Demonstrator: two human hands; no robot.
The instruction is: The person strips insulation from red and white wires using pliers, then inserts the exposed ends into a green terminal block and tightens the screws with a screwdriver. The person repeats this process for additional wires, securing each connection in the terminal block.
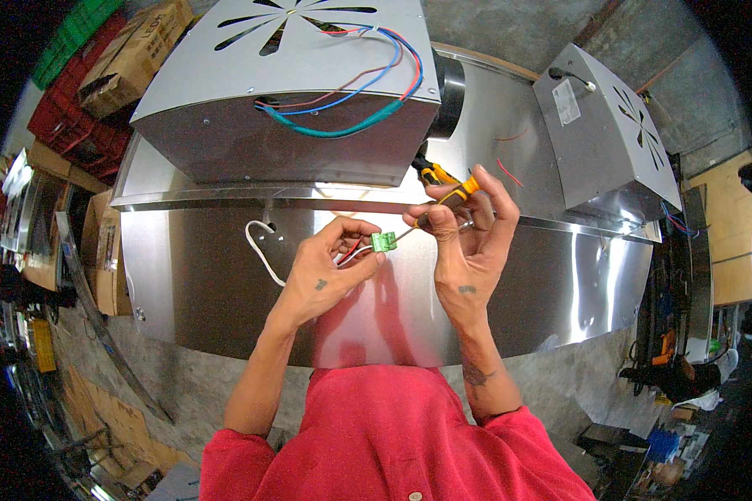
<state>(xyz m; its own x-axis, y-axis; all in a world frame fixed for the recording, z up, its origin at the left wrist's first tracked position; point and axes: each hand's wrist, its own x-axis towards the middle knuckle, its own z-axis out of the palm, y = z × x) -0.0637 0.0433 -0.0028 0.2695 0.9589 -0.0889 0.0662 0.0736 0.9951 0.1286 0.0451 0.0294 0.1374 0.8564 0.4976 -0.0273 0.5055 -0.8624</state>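
Note:
My left hand [330, 265] pinches a small green terminal block [383, 242] between thumb and forefinger. Red and white wires run back from the block into the palm. A white cable [259, 250] loops from a hole in the steel panel toward this hand. In my right hand [468, 255] is a screwdriver [458, 197] with a yellow and dark handle. Its shaft slants down to the left, the tip at or very close to the block's right side; exact contact is hard to see. Yellow-and-black pliers [434, 173] lie just beyond the right hand.
A grey metal box [284, 142] with slotted vents and a bundle of coloured wires [351, 125] stands on the steel unit [217, 309]. Another vented box [606, 134] is at right. Red wire scraps [510, 173] lie between them. Cardboard boxes [134, 54] and red crates [67, 125] are at far left.

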